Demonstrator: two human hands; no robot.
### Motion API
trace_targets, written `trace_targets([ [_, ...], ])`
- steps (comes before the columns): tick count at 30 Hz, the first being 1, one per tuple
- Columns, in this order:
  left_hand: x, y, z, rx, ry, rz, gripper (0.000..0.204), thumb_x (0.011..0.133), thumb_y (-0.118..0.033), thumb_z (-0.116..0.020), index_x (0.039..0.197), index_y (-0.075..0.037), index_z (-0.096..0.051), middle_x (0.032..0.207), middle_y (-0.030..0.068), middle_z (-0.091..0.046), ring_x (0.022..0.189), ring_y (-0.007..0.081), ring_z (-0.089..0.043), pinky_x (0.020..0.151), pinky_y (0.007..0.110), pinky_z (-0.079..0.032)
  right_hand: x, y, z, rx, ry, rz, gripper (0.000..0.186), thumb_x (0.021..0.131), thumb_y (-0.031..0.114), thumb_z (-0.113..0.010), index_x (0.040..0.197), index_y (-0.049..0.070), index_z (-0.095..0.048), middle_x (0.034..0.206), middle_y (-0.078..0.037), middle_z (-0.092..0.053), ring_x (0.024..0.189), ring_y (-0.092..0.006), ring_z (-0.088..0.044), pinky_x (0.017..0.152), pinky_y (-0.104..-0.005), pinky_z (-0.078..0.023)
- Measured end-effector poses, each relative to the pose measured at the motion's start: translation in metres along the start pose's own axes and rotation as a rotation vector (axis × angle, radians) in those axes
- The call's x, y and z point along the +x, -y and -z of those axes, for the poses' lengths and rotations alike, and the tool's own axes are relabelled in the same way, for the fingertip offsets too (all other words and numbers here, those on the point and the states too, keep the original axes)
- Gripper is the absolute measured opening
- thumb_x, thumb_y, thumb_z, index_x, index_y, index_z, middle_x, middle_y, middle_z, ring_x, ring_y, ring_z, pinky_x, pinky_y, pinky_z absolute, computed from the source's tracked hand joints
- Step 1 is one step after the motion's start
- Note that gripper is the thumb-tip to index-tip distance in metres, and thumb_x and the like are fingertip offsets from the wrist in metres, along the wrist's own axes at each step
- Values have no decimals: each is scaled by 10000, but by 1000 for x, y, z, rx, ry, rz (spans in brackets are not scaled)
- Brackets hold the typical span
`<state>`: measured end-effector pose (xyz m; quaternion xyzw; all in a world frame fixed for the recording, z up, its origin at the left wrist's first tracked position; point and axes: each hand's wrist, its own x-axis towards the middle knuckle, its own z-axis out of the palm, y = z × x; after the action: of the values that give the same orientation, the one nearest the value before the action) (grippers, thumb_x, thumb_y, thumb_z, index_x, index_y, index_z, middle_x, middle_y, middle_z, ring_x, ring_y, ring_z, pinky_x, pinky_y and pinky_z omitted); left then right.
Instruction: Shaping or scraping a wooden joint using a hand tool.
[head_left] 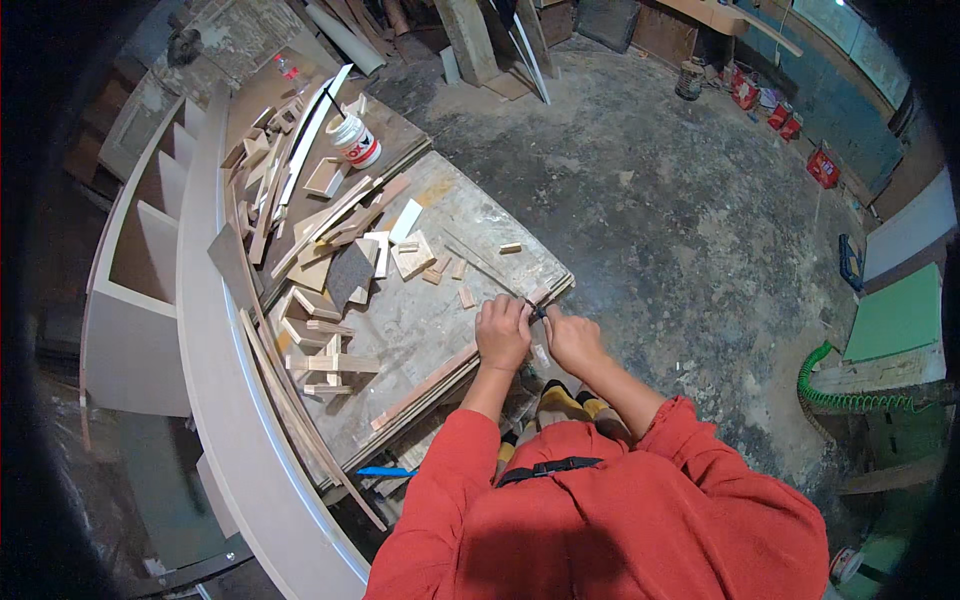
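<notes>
My right hand (573, 343) is closed around the dark handle of a long, thin-bladed tool (480, 263) that looks like a handsaw. Its narrow blade slants away to the far left over the bench. Right beside it, my left hand (503, 330) presses down on a pale wooden strip (425, 387) lying along the bench's near edge, its fingers curled over the wood. The strip's far end shows just past my fingers, next to the bench corner. Where blade and strip meet is partly hidden by my hands. Small wood offcuts (466, 297) lie beyond my left hand.
On the worn workbench (400, 335) lie piled wood scraps (330, 350), a dark grey piece (350, 272) and a white tub (354, 140). A long curved panel (225, 400) borders its left side. A green coiled hose (815, 375) hangs at right; red boxes (822, 167) stand along the wall.
</notes>
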<state>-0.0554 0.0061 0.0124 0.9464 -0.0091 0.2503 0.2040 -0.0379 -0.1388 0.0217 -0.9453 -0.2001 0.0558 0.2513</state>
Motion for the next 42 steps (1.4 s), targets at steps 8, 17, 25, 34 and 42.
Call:
trace_targets([
  [8, -2, 8, -3, 14, 26, -25, 131, 793, -172, -638, 908, -111, -629, 883, 71, -551, 857, 289, -538, 727, 411, -439, -12, -3, 6, -19, -8, 5, 183, 917, 222, -486, 948, 43, -506, 684, -218, -633, 666, -432, -636, 596, -553, -491],
  [17, 2, 8, -1, -14, -22, -34, 82, 800, -144, -647, 865, -95, -655, 861, 73, -591, 805, 294, -563, 709, 402, -467, 4, 10, 9, 34, 21, -7, 188, 875, 174, -482, 910, -1, -542, 779, -252, -656, 746, -434, -658, 675, -531, -521],
  [25, 2, 7, -2, -36, -17, -46, 125, 781, -136, -664, 898, -94, -671, 866, 71, -597, 815, 290, -568, 705, 401, -476, 19, 14, -5, 55, 1, -71, 221, 900, 202, -463, 953, 5, -548, 798, -263, -653, 759, -441, -647, 675, -549, -504],
  [34, 4, 15, 1, -22, -26, -15, 122, 783, -141, -666, 892, -92, -691, 874, 69, -615, 813, 289, -573, 728, 393, -487, 15, 9, 12, -46, 48, 11, 226, 886, 164, -437, 961, -13, -556, 790, -240, -664, 738, -403, -666, 668, -506, -524],
  [42, 8, 17, 4, -20, -17, 10, 147, 772, -165, -686, 898, -90, -694, 890, 66, -610, 835, 291, -568, 739, 400, -485, 14, 6, 13, 22, 42, -7, 204, 897, 183, -451, 931, 0, -534, 786, -246, -655, 756, -425, -653, 677, -533, -503],
])
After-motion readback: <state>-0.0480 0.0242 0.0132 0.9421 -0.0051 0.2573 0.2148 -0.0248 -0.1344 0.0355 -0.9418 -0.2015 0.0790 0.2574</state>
